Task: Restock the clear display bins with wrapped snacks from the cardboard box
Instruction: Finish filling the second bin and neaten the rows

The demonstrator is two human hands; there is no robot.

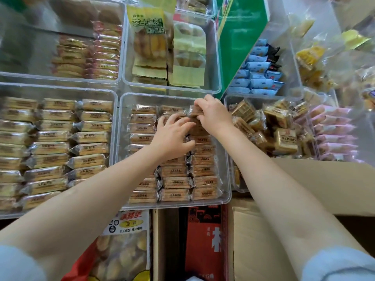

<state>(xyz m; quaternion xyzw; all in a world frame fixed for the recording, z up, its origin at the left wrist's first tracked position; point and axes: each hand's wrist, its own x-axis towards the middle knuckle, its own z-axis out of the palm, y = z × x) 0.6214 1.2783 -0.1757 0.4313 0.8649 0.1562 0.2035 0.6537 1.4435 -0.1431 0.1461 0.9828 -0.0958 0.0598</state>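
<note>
Right fingers (199,104): we see them curled over the top of a wrapped snack (195,112), pinching it at the far right corner of the middle bin (227,179).
Left fingers (176,122): spread and lightly bent, tips resting on the packs of the middle column; we see no pack gripped.
Right hand (213,114): over the bin's far edge, forearm running back to a pale blue sleeve (341,266).
Left hand (172,136): just beside the right one, almost touching it, above the bin's centre.
Snack look: small oblong bar in a clear crimped wrapper, brown biscuit inside, dark print on a tan label.
Count in middle bin: three columns of packs, stacked edge-on; arms hide part, so we cannot give a full number.
Left bin (60,90): three columns of paler packs with the same kind of label.
Far bins: one with yellow-green packs (150,37), one with orange and pink packs (101,51).
Right side: a bin of loose tan packs (282,126), pink packs (334,134), blue packs (257,78).
Box (324,179): brown cardboard, at the near right corner of the middle bin.
</note>
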